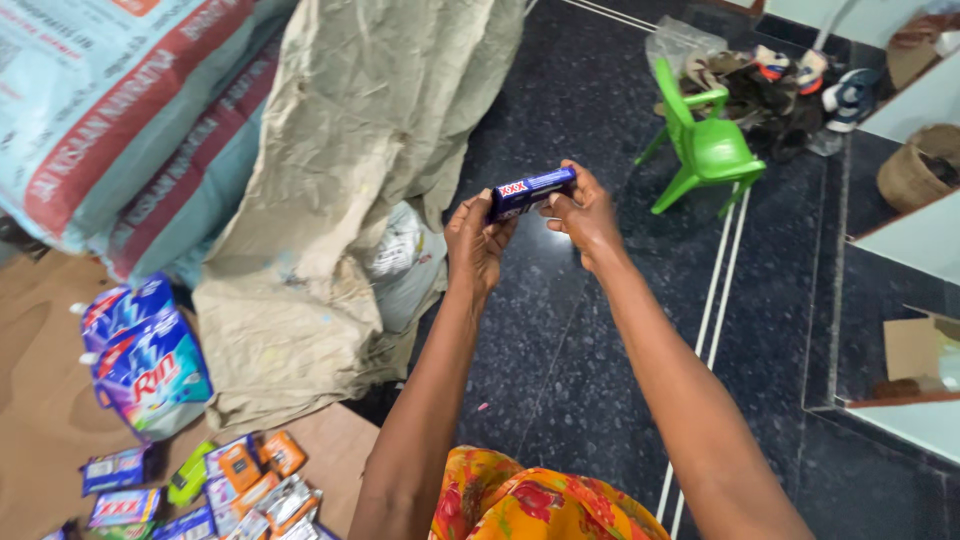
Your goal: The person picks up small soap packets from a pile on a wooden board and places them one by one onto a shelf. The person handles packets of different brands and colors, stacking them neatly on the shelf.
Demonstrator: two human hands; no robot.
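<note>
Dark floor; bar [532, 191] (blue) between hands

Dark speckled polished stone floor [560, 330], white inlaid stripes toward 5 o'clock. Small green plastic chair [708, 148] at 2 o'clock. Brown cardboard sheet [40, 400] at 8 o'clock. Woven basket [915, 170] at 3 o'clock.

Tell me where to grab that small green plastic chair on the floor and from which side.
Grip the green chair by its backrest top rail, coming from above on its left. It stands upright on the dark floor, with the rail as its highest, narrowest part. Shoes crowd its far side.
</note>
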